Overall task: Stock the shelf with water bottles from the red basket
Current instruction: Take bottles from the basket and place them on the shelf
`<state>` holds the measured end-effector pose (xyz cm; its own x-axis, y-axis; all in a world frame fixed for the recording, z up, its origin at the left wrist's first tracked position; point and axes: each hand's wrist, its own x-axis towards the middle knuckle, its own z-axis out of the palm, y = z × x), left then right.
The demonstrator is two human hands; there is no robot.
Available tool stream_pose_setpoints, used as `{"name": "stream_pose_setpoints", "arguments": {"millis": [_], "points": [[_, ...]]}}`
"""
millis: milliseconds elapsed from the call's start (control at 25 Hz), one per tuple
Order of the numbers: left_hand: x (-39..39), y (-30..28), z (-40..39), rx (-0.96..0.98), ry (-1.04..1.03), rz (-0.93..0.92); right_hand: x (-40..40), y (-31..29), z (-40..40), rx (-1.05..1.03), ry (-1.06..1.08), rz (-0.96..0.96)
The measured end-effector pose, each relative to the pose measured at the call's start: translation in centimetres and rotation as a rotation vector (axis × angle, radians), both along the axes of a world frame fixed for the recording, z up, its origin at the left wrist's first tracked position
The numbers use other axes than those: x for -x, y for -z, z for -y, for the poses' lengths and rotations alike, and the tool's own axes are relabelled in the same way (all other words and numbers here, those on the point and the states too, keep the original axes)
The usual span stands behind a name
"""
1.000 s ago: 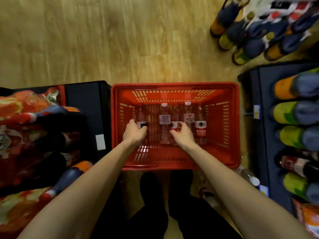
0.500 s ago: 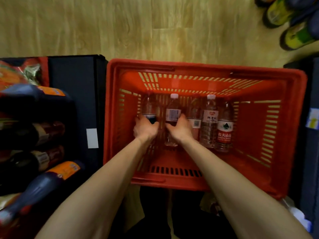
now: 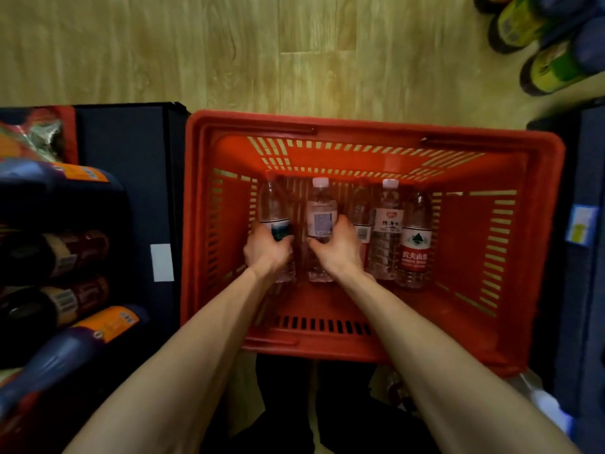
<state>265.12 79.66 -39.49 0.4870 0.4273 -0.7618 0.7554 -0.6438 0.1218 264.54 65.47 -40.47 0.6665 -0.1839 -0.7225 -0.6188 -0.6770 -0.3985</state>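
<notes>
A red basket (image 3: 540, 198) sits on the wooden floor right below me, with several clear water bottles lying side by side in it. My left hand (image 3: 265, 249) is closed around the leftmost bottle (image 3: 273, 204), which has a green and white label. My right hand (image 3: 337, 249) grips the white-capped bottle (image 3: 320, 204) beside it. To the right lie a red-capped bottle (image 3: 360, 208), partly behind my right hand, a white-capped bottle (image 3: 388, 221) and a red-labelled bottle (image 3: 415, 244).
Dark shelf units flank the basket. The left shelf (image 3: 131, 178) holds large drink bottles (image 3: 75, 342) lying on their sides and a white price tag (image 3: 162, 262). The right shelf (image 3: 589, 178) carries a blue tag (image 3: 581, 224). Green-labelled bottles (image 3: 553, 63) show at the top right.
My head has moved closer to the basket, so it fills more of the view. Both hands have stayed on the same two bottles, closing more firmly around them.
</notes>
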Motion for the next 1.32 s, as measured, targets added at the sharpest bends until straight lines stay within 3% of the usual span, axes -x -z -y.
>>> {"name": "stream_pose_setpoints", "arguments": {"millis": [280,600,840,1040,1320], "points": [[1.9,-14.6,2.2,0.141,-0.003,0.153,1.4,-14.9,4.5,-0.041,0.181,0.016],[-0.1,-40.2,4.6,0.432,0.181,0.332,3.6,-43.2,11.4,-0.204,0.403,0.16],[-1.4,-59.9,9.8,0.557,0.407,0.514,4.4,-63.3,15.1,-0.13,0.594,0.429],[-1.1,-70.4,14.6,0.674,0.484,0.61,6.1,-73.0,18.3,-0.115,0.682,0.59],[3.4,-84.4,21.6,0.948,0.566,0.723,14.2,-86.2,24.0,-0.266,0.841,0.804]]}}
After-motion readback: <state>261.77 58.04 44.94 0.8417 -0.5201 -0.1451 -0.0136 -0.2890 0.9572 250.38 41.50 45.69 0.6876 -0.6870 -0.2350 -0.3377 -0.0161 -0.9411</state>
